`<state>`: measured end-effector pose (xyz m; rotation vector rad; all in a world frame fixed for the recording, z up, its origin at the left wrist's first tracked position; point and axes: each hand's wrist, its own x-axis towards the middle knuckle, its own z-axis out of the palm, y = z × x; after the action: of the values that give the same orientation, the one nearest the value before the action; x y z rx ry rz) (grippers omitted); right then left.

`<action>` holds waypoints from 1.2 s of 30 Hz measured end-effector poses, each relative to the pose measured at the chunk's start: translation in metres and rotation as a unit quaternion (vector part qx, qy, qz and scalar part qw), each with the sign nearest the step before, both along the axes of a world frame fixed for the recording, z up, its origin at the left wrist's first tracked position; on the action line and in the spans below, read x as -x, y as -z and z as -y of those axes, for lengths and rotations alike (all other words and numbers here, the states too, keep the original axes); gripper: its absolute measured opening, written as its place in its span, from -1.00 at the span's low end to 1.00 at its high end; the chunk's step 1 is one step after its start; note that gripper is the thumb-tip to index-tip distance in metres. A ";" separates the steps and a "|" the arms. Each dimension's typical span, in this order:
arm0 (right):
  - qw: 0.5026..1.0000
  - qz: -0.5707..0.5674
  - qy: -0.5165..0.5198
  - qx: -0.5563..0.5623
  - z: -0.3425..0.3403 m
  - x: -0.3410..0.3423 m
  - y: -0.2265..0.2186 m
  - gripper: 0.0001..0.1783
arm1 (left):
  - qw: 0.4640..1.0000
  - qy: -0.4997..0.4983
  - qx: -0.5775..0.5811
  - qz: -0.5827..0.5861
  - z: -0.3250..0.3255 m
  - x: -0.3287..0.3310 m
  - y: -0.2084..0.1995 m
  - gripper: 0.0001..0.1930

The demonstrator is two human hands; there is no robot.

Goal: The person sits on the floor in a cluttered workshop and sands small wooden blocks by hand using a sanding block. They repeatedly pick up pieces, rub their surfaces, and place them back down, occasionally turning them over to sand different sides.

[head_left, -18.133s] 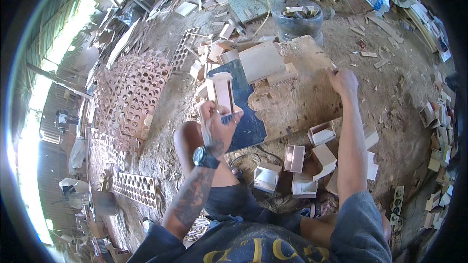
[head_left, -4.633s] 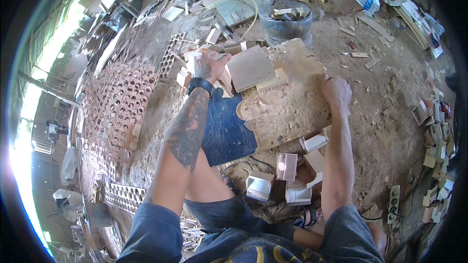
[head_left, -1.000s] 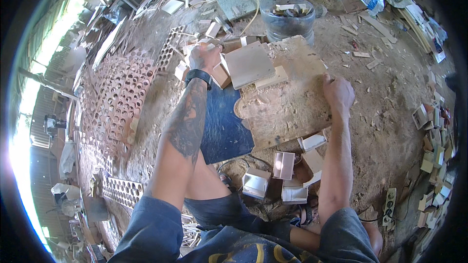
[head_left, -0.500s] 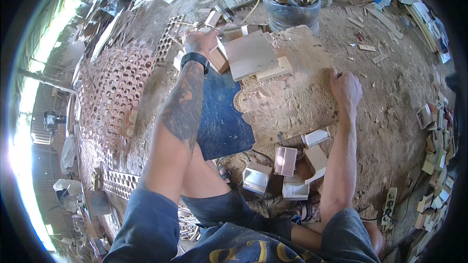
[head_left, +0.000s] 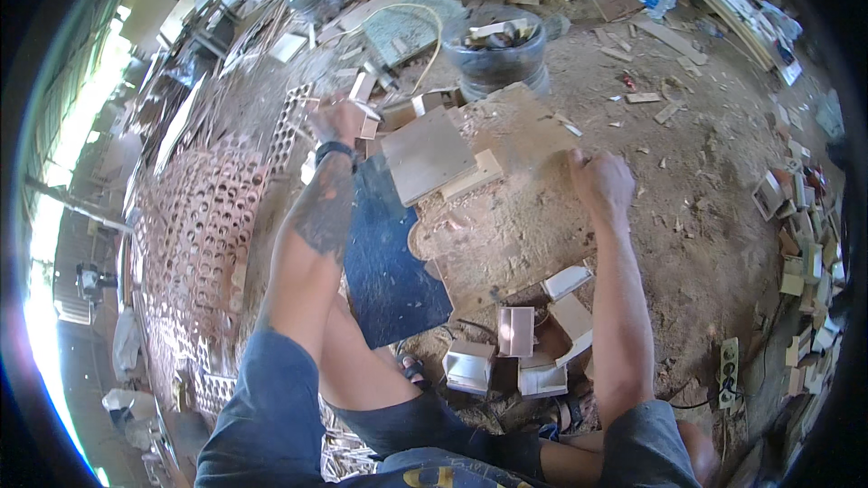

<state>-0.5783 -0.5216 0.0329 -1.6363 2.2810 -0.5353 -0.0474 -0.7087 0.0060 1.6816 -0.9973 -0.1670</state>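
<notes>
My left hand (head_left: 334,122), slightly blurred, reaches out past the far left of the work boards. It is closed on a small wooden box (head_left: 367,123), whose pale edge shows beside the fingers. My right hand (head_left: 604,185) is curled at the right edge of a worn plywood board (head_left: 533,235); whatever its fingers hold, if anything, is hidden. A square flat panel (head_left: 429,155) lies on the plywood's far left part, with a short wooden block (head_left: 475,175) against its near side. A dark blue board (head_left: 389,258) lies partly under the plywood.
Several small wooden boxes (head_left: 516,332) stand near my legs. Beyond the boards is a plastic-wrapped tub (head_left: 495,54) holding offcuts. Sheets with round holes (head_left: 203,226) lie at left. More boxes (head_left: 796,262) line the right side, near a power strip (head_left: 729,370).
My left hand has moved away from the square panel, farther left, and the small box beside the panel has shifted with it. My right hand stays at the plywood edge. The view has shifted.
</notes>
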 end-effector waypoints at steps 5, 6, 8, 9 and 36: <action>0.999 0.028 -0.007 0.030 0.015 0.014 0.026 -0.22 | 0.964 -0.209 -0.118 0.114 -0.057 -0.053 -0.020 -0.06; 0.998 0.058 0.001 0.005 0.023 0.024 0.036 -0.27 | 0.969 -0.178 -0.128 0.114 -0.079 -0.063 -0.040 -0.10; 0.991 0.128 0.002 -0.031 0.039 0.056 0.062 -0.36 | 0.979 -0.078 -0.138 0.129 -0.131 -0.075 -0.092 -0.20; 0.975 0.207 0.006 -0.082 0.036 0.075 0.081 -0.37 | 0.989 -0.029 -0.114 0.090 -0.160 -0.073 -0.114 -0.25; 0.872 0.076 -0.003 0.484 -0.056 0.057 -0.034 -0.77 | 0.857 0.333 -0.157 -0.362 -0.348 0.292 -0.157 -0.08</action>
<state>-0.6349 -0.4657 0.0669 -1.8374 1.9593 -1.9564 -0.3392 -0.3609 0.1632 1.2878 -0.9370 -1.3811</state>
